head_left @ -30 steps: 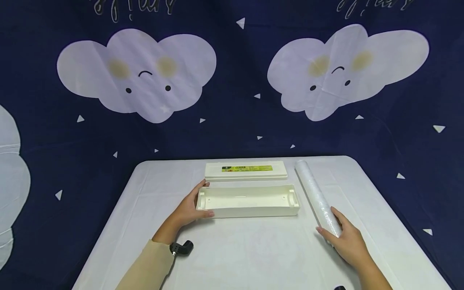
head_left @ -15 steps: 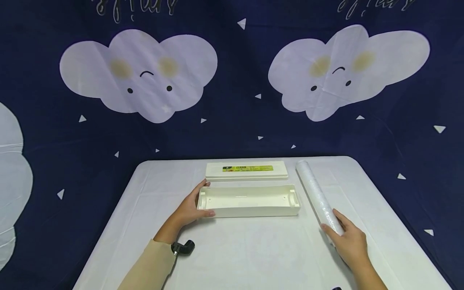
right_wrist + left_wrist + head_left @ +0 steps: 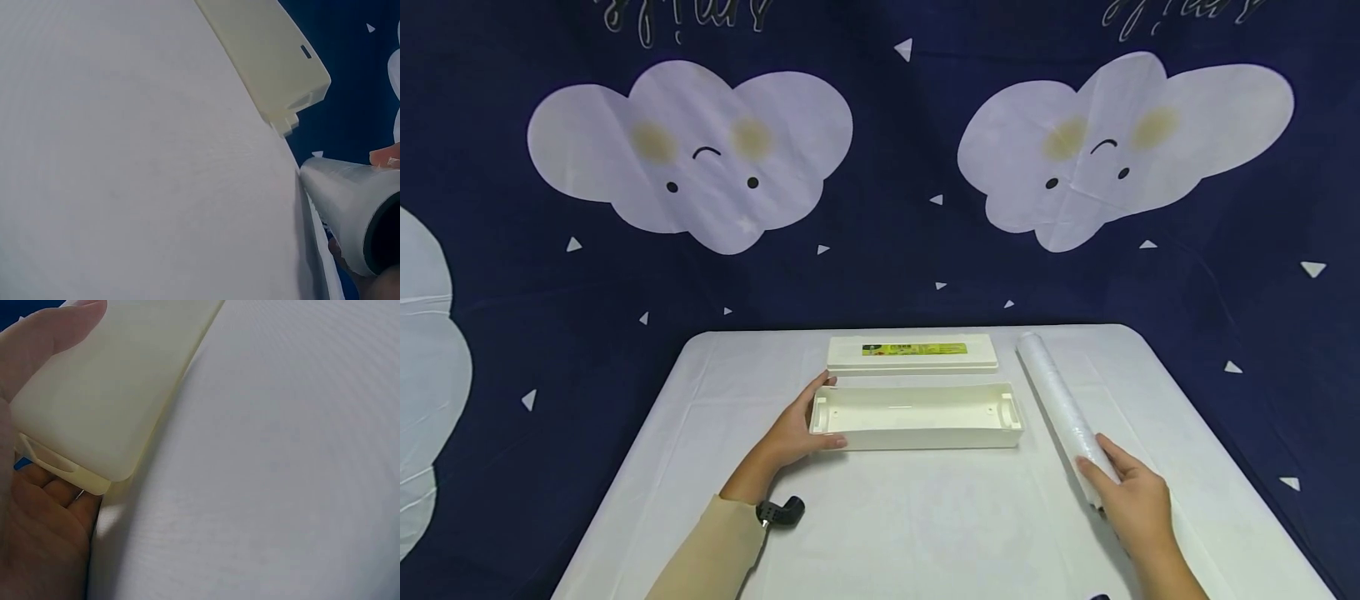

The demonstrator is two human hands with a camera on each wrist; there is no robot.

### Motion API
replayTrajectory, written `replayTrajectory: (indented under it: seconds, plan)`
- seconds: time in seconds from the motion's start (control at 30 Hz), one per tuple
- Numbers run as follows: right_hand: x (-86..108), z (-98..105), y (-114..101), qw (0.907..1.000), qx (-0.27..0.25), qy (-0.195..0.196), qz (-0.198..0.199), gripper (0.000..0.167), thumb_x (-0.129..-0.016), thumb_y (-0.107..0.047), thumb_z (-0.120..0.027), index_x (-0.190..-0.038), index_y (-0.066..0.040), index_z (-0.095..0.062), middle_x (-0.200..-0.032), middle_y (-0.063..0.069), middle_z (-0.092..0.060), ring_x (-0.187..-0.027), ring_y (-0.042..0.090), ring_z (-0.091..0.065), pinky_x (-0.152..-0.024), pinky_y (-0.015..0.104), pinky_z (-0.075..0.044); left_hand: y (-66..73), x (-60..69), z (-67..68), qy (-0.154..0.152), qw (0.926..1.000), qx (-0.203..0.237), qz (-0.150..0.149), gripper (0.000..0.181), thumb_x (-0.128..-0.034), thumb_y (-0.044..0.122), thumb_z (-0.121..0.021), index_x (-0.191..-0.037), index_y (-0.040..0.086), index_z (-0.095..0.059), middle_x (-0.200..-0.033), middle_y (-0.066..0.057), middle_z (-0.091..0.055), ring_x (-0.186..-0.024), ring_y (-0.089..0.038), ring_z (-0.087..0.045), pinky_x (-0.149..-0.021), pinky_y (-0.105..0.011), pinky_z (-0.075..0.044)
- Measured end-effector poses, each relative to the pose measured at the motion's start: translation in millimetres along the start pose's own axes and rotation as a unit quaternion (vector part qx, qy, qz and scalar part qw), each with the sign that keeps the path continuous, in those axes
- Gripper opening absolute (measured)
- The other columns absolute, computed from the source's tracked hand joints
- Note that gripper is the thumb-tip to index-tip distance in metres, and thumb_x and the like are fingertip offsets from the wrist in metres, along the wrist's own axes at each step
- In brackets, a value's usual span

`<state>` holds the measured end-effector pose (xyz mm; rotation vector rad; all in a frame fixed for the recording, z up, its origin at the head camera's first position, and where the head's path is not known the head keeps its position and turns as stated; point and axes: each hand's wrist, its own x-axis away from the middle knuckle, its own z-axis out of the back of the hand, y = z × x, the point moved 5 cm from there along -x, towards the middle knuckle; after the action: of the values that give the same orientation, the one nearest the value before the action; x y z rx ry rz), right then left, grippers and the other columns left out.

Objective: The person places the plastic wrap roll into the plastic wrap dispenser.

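We take the open box (image 3: 917, 438) as the centre of the clock face, with twelve o'clock away from the person; it rests on the white-covered counter (image 3: 925, 533). Against the head view of one second ago, we note that the right hand (image 3: 1135, 498) has shifted slightly toward four o'clock, carrying with it the near end of the roll of clear film (image 3: 1063, 408). The left hand (image 3: 793, 433), the box and the lid (image 3: 913, 364) keep their arrangement.

The roll lies at three o'clock, slanting from its far end near the counter's back edge to the right hand at four o'clock. There we see thumb and fingers part only by the roll's width and grip its near end; the right wrist view shows the roll's dark hollow core. At nine o'clock the left hand clasps the box's end, thumb against the near wall and fingers curled behind.

The lid lies at twelve o'clock, just beyond the box. Its yellow-green label (image 3: 914, 349) bears dark print too small for us to read. On the navy backdrop (image 3: 904, 150), above two upside-down cloud motifs (image 3: 692, 167), we find inverted cursive lettering (image 3: 681, 15), cut off by the upper edge, that seems to spell "smile".
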<state>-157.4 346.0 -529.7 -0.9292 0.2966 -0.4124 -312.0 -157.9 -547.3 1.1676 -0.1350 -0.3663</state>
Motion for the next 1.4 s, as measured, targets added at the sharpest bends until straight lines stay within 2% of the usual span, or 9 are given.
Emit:
replayTrajectory:
  seconds: [0.17, 0.33, 0.53, 0.63, 0.77, 1.0, 1.17, 1.27, 1.4]
  plan:
    - [0.3, 3.1, 2.8, 0.9986, -0.038, 0.002, -0.037, 0.069, -0.092, -0.037, -0.085, -0.148, -0.006, -0.061, -0.14, 0.018, -0.058, -0.138, 0.037, -0.05, -0.078, 0.002, -0.04, -1.4, 0.8, -0.5, 0.001, 1.0, 0.003, 0.002, 0.132, -0.0658, 0.028, -0.104, -0.17, 0.02, -0.022, -0.166, -0.003, -0.037, -0.152, -0.028, -0.032, -0.123, -0.054, -0.019]
    - [-1.9, 7.9, 3.5, 0.9953, -0.074, 0.01, -0.061, 0.067, -0.09, -0.035, -0.088, -0.145, -0.007, -0.064, -0.138, 0.013, -0.06, -0.137, 0.026, -0.051, -0.085, 0.004, -0.044, -1.7, 1.7, -1.0, 0.004, 1.0, 0.001, 0.005, 0.132, -0.0656, 0.028, -0.104, -0.169, 0.02, -0.023, -0.166, -0.003, -0.038, -0.152, -0.028, -0.032, -0.123, -0.054, -0.019]
    - [-8.4, 18.0, -1.7, 0.9927, -0.099, 0.015, -0.067, 0.066, -0.09, -0.031, -0.088, -0.145, -0.004, -0.063, -0.136, 0.013, -0.06, -0.126, 0.008, -0.058, -0.083, 0.006, -0.047, -2.0, 2.8, -1.3, 0.004, 1.0, -0.007, 0.004, 0.131, -0.0666, 0.029, -0.103, -0.169, 0.021, -0.023, -0.166, -0.002, -0.037, -0.153, -0.028, -0.031, -0.123, -0.056, -0.018]
    - [-15.4, 22.6, -7.6, 0.9921, -0.108, 0.006, -0.065, 0.067, -0.09, -0.03, -0.088, -0.145, -0.003, -0.062, -0.138, 0.014, -0.058, -0.127, 0.01, -0.058, -0.082, 0.007, -0.048, -2.0, 2.6, -0.6, 0.003, 1.0, -0.004, 0.003, 0.131, -0.0663, 0.029, -0.103, -0.169, 0.021, -0.023, -0.166, -0.002, -0.037, -0.152, -0.029, -0.032, -0.123, -0.056, -0.019]
    - [-29.1, 27.7, -22.0, 0.9924, -0.117, -0.016, -0.036, 0.067, -0.091, -0.028, -0.088, -0.145, -0.001, -0.061, -0.142, 0.015, -0.057, -0.13, 0.014, -0.056, -0.082, 0.008, -0.048, 0.0, 2.1, 1.0, 0.006, 1.0, -0.006, 0.001, 0.131, -0.0657, 0.031, -0.103, -0.169, 0.021, -0.023, -0.166, -0.002, -0.038, -0.151, -0.03, -0.033, -0.122, -0.056, -0.02]
    - [-44.7, 32.0, -51.3, 0.991, -0.108, -0.052, 0.059, 0.06, -0.092, -0.027, -0.086, -0.144, -0.006, -0.065, -0.139, 0.0, -0.064, -0.119, -0.002, -0.058, -0.082, 0.009, -0.049, 1.8, 1.0, 0.5, 0.007, 0.9998, -0.02, 0.007, 0.132, -0.0657, 0.035, -0.103, -0.17, 0.022, -0.023, -0.166, 0.001, -0.038, -0.154, -0.027, -0.029, -0.123, -0.056, -0.018]
    - [-54.6, 24.6, -71.9, 0.9729, -0.15, -0.108, 0.139, 0.052, -0.092, -0.012, -0.085, -0.14, -0.001, -0.067, -0.141, 0.007, -0.065, -0.123, 0.0, -0.059, -0.088, 0.014, -0.051, 2.1, 0.3, -0.1, 0.008, 0.9999, -0.013, 0.004, 0.132, -0.0659, 0.034, -0.103, -0.17, 0.02, -0.023, -0.166, -0.002, -0.038, -0.154, -0.029, -0.029, -0.123, -0.057, -0.017]
    - [-60.9, 17.5, -83.3, 0.9539, -0.188, -0.155, 0.175, 0.05, -0.091, -0.002, -0.083, -0.138, 0.005, -0.066, -0.139, 0.01, -0.065, -0.122, 0.004, -0.062, -0.088, 0.018, -0.054, 2.0, 0.2, 0.0, 0.005, 0.9999, -0.009, -0.001, 0.131, -0.0666, 0.033, -0.103, -0.169, 0.018, -0.023, -0.166, -0.005, -0.038, -0.153, -0.03, -0.03, -0.123, -0.058, -0.017]
    - [-69.3, 4.8, -99.5, 0.9214, -0.231, -0.22, 0.222, 0.048, -0.09, 0.011, -0.078, -0.135, 0.014, -0.063, -0.136, 0.011, -0.067, -0.121, 0.011, -0.066, -0.087, 0.024, -0.057, 1.6, -0.7, 1.0, 0.006, 0.9999, -0.015, -0.005, 0.131, -0.067, 0.033, -0.103, -0.169, 0.017, -0.023, -0.166, -0.004, -0.039, -0.153, -0.029, -0.031, -0.123, -0.056, -0.018]
